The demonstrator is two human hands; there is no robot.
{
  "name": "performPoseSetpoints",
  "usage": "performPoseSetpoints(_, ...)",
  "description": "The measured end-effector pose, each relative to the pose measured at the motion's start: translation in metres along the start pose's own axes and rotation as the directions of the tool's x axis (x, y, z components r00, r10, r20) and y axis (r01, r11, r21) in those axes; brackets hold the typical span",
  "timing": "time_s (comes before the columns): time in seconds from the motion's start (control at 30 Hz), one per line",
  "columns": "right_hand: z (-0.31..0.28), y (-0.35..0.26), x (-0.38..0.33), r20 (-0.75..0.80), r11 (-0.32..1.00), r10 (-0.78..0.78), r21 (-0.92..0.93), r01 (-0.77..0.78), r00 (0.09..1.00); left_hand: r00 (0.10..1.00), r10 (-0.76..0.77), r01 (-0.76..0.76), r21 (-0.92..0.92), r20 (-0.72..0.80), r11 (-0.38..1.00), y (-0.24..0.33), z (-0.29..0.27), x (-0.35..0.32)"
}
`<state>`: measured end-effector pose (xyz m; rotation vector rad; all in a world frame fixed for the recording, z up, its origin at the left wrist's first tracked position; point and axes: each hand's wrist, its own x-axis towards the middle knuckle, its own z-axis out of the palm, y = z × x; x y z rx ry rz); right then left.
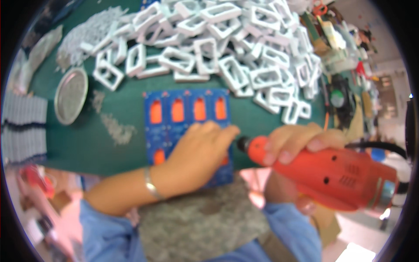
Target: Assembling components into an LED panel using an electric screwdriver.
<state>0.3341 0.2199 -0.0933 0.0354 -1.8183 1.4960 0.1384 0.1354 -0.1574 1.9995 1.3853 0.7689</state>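
My right hand (301, 142) is wrapped round a red power screwdriver (340, 174), which lies tilted sideways with its black nose pointing left. Close to that nose, the thumb and fingertips of my left hand (196, 150) come together. Whatever is between those fingertips is too small or blurred to name. Under my left hand lies a blue board (187, 97) with orange pieces (177, 110) set in slots along its far row. The hand and forearm hide much of the near half of the board, where parts of other orange pieces show.
A large heap of white rectangular frames (209, 52) covers the far side of the green table (118, 153). Small pale parts (94, 32) are piled at far left. A round metal dish (71, 96), loose bits (115, 129) and stacked grey pieces (24, 124) lie left.
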Motion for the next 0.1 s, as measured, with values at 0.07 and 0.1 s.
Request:
performPoseSetpoints(0.07,0.0013,0.0009,0.0038,0.002,1.000,0.016,0.024,-0.016,1.000,1.000,-0.012,0.012,0.028,-0.010,1.000,0.0035,-0.0039,-0.0009)
performPoseSetpoints(0.1,0.0023,0.0000,0.0065,0.003,0.998,0.030,0.047,-0.030,1.000,0.999,-0.005,0.007,0.060,-0.037,0.998,0.0051,-0.0059,-0.0032)
